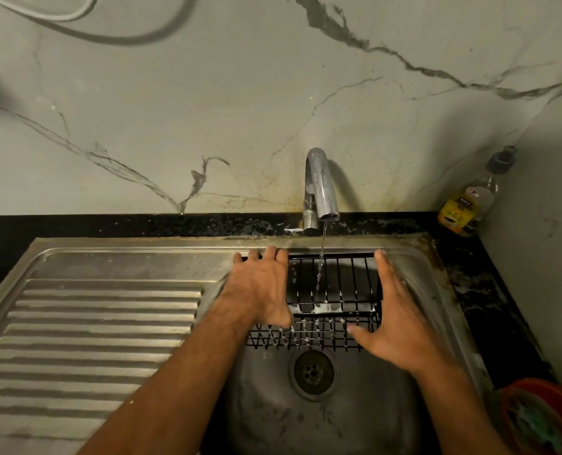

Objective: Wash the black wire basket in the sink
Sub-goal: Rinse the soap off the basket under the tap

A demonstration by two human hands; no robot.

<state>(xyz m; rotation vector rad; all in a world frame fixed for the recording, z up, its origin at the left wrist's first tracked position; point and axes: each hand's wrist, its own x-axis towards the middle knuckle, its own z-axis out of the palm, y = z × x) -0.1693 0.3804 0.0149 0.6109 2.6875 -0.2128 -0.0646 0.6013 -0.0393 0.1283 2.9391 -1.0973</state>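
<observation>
1. Far left is the ribbed drainboard of the steel sink: dull brushed metal with raised ridges, water-spotted and a bit grimy.
2. The left hand is on the left end of the black wire basket. Its fingers curl over the basket's top rail at the back edge of the sink, and the thumb hooks down around the lower front wire, so it's a proper grip.
3. The basket itself stands in the basin, tipped up against the back wall, right under the tap. It's thin black coated wire in a grid of straight bars, with white suds clinging along the lower rails.
4. A thin stream falls from the curved chrome tap through the bars, so I'd say this is the rinse step, not scrubbing.
5. The right hand lies flat against the basket's right end, fingers straight and together, thumb spread out along the front wires. It's more steadying than gripping.
6. Next move, my guess: turn or slide the basket so the stream reaches the sudsy lower rails. Wet wire is slippery, so it needs a firm hold.
7. At the back right corner of the counter there's a clear plastic bottle with a yellow label.
</observation>
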